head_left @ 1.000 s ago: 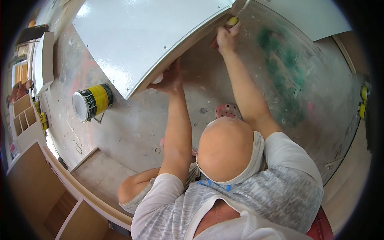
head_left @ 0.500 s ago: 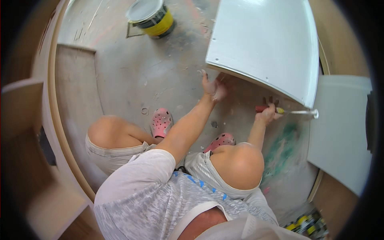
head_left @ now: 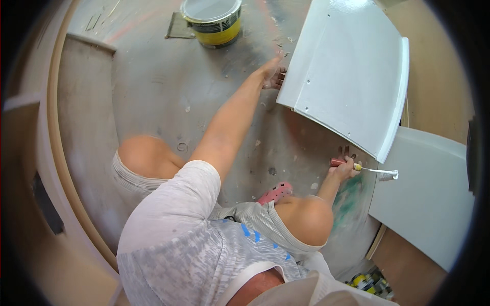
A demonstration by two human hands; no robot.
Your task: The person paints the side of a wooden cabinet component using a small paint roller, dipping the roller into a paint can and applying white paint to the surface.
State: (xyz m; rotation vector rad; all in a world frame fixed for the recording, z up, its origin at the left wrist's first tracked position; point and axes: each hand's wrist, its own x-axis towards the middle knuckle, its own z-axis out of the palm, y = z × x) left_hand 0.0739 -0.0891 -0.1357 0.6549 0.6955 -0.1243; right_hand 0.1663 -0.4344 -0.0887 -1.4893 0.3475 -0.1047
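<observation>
A large white painted panel [head_left: 352,76] stands tilted on the dusty floor at the upper right. My left hand [head_left: 270,74] reaches out and grips the panel's left edge near its lower corner. Just under the panel's lower edge, my right hand [head_left: 343,169] is closed on the red handle of a small paint roller [head_left: 385,175]. The roller's white head points right, past the panel's bottom corner. I am squatting, with both knees and one pink shoe [head_left: 275,193] in view.
A yellow paint can [head_left: 212,20] with a white lid stands at the top. A second white panel [head_left: 429,194] lies at the right. Curved wooden boards [head_left: 76,127] run along the left. A green stain [head_left: 349,199] marks the floor, and small cans [head_left: 367,283] sit at the bottom right.
The view has swung round. My left hand has slid along to the panel's left corner. My right hand with the roller stays by the panel's lower edge.
</observation>
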